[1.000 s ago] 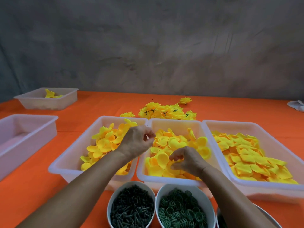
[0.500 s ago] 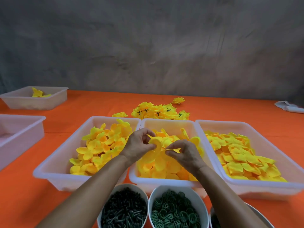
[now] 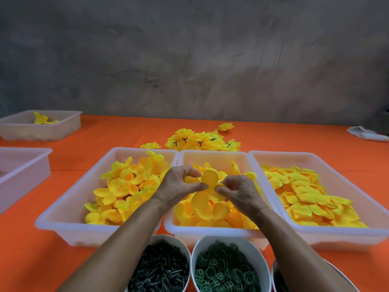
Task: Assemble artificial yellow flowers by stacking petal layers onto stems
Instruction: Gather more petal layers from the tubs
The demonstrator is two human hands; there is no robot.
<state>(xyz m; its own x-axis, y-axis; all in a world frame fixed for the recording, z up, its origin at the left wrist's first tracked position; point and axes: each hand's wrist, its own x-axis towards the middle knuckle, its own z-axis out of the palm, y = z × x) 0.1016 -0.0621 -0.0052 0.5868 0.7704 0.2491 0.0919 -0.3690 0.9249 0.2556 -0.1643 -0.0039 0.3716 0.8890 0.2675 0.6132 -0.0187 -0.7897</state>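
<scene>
A yellow petal layer (image 3: 207,182) with rounded lobes is held up above the middle white tray (image 3: 212,231). My left hand (image 3: 179,186) pinches its left side and my right hand (image 3: 237,190) pinches its right side, fingertips almost meeting at the layer's centre. Any stem in my fingers is hidden. The middle tray holds more loose yellow petal layers (image 3: 214,213). A white bowl of dark green stems (image 3: 160,270) sits near my left forearm.
The left tray (image 3: 63,224) and right tray (image 3: 336,234) hold other yellow petals. A bowl of green ring pieces (image 3: 227,270) sits in front. Finished flowers (image 3: 200,140) are piled behind the trays. Two more trays (image 3: 40,131) stand at far left on the orange table.
My right hand rose out of the middle tray with a petal layer and met my left hand; both now hold the layer spread open above the tray.
</scene>
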